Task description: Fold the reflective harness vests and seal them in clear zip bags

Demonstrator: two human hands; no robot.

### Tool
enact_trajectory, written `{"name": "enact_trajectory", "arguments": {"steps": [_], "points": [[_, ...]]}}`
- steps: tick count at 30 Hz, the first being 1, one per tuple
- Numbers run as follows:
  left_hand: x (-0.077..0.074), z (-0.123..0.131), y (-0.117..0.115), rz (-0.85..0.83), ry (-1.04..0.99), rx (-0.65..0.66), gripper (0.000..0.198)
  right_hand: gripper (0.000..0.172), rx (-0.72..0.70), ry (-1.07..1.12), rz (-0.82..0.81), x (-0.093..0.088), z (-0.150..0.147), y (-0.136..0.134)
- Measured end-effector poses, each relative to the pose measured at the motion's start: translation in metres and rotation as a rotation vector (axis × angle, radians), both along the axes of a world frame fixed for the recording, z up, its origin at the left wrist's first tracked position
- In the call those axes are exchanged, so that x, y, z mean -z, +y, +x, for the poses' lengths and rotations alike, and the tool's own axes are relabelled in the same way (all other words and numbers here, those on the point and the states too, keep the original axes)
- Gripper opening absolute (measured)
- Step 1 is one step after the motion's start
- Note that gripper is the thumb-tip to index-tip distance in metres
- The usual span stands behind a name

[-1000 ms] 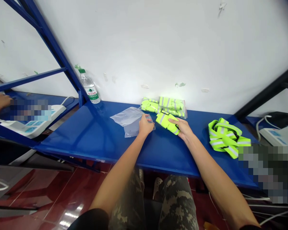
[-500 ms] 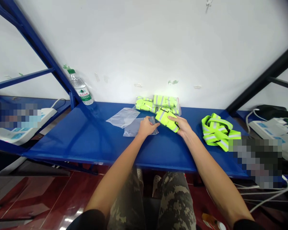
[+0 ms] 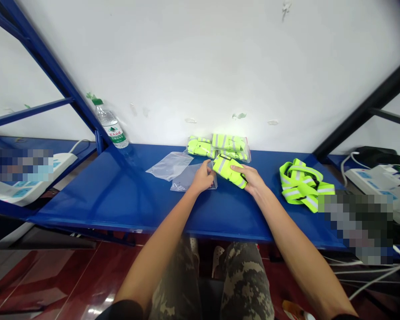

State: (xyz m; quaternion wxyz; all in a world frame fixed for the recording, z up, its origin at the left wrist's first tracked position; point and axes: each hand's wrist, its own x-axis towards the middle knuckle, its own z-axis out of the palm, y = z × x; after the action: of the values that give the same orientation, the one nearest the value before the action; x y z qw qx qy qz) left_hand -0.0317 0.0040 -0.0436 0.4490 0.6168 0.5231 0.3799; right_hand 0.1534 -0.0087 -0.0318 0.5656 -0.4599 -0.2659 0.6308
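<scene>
My right hand [image 3: 252, 178] grips a folded neon-yellow reflective strap bundle [image 3: 227, 169] with grey stripes and black buckle parts, thumb on top. Just left of it, my left hand [image 3: 203, 178] is closed at the right end of a clear plastic bag [image 3: 183, 180] lying flat on the blue table [image 3: 120, 195]. The bundle's left end is close to the left fingers and outside the bag. A second clear bag [image 3: 170, 165] lies partly under or against the first. Behind the hands are several packed yellow bundles [image 3: 228, 142] in clear bags.
A loose yellow reflective strap [image 3: 302, 184] lies in a heap on the right. A water bottle [image 3: 112, 126] stands at the back left by the blue frame [image 3: 53, 66]. White power strips [image 3: 30, 178] and cables [image 3: 380, 278] are at the sides.
The left fingers have drawn together at the bag's end, where the thumb and fingers were more spread before. The right hand has brought the strap bundle slightly left and nearer.
</scene>
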Motion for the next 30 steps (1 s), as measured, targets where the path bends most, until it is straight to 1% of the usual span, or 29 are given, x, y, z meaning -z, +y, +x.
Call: {"name": "enact_trajectory", "arguments": {"steps": [4, 6, 10, 12, 14, 17, 19, 23, 25, 28, 30], "points": [[0.003, 0.004, 0.000, 0.150, 0.049, -0.078, 0.056, 0.039, -0.020, -0.007, -0.006, -0.002, -0.001, -0.002], [0.002, 0.004, 0.000, 0.164, 0.061, -0.097, 0.052, 0.039, -0.016, -0.012, -0.001, -0.002, 0.001, -0.002], [-0.003, 0.003, 0.000, 0.120, -0.051, -0.132, 0.050, 0.042, 0.013, -0.041, -0.010, 0.001, 0.003, -0.001], [-0.004, 0.002, -0.001, 0.164, -0.050, -0.152, 0.048, 0.043, 0.024, -0.082, -0.018, 0.002, 0.001, -0.002], [-0.005, 0.003, -0.002, 0.258, 0.013, -0.163, 0.047, 0.046, 0.033, -0.146, -0.010, 0.003, -0.002, -0.003], [-0.006, 0.004, -0.007, 0.424, 0.149, -0.137, 0.047, 0.048, 0.028, -0.247, 0.046, 0.002, -0.006, -0.007], [-0.008, 0.004, -0.011, 0.519, 0.234, -0.114, 0.045, 0.049, -0.011, -0.285, 0.067, 0.000, -0.007, -0.009], [-0.011, 0.005, -0.017, 0.640, 0.342, -0.121, 0.043, 0.049, -0.113, -0.304, 0.022, -0.004, -0.007, -0.013], [-0.011, 0.007, -0.018, 0.688, 0.376, -0.106, 0.044, 0.048, -0.136, -0.315, 0.006, -0.005, -0.008, -0.014], [-0.009, 0.012, -0.023, 0.761, 0.440, -0.013, 0.045, 0.047, -0.126, -0.304, -0.005, -0.004, -0.009, -0.013], [-0.008, 0.016, -0.026, 0.790, 0.472, 0.061, 0.045, 0.046, -0.114, -0.253, -0.023, -0.002, -0.008, -0.010]]}}
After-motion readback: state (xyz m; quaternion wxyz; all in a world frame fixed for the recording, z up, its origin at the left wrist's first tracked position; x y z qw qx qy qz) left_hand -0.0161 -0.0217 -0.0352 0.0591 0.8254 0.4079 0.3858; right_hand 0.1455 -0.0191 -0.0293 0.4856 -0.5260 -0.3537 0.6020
